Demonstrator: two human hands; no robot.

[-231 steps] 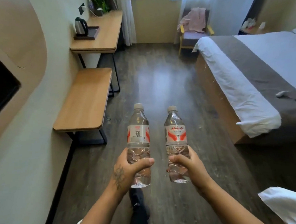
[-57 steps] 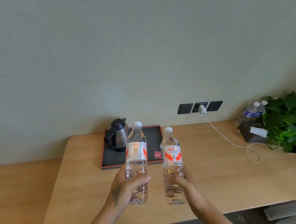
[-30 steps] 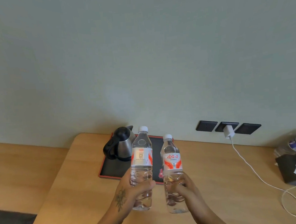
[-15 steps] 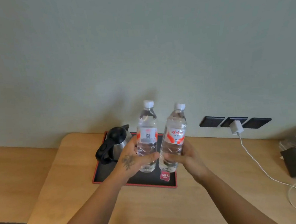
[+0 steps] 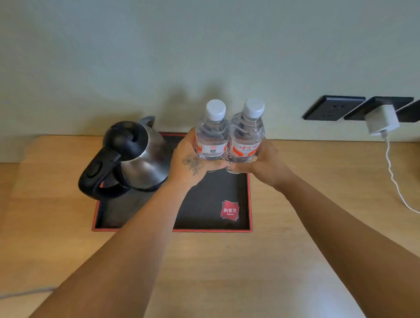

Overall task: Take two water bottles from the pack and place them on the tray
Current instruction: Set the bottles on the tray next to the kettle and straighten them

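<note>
Two clear water bottles with white caps and red-and-white labels stand upright side by side over the back right part of the black tray point(image 5: 207, 203) with a red rim. My left hand point(image 5: 192, 163) grips the left bottle point(image 5: 212, 136) low on its body. My right hand point(image 5: 261, 165) grips the right bottle point(image 5: 247, 136) the same way. The bottles touch each other. Their bases are hidden behind my fingers, so I cannot tell if they rest on the tray.
A steel kettle point(image 5: 134, 159) with a black handle stands on the tray's left half, close to my left hand. The tray lies on a wooden desk point(image 5: 236, 268) against the wall. At the right, a white charger point(image 5: 381, 119) sits in black wall sockets with its cable trailing down.
Both hands have carried the bottles forward and down, from above the tray's front to its back right part beside the kettle. The view has tilted down and come closer.
</note>
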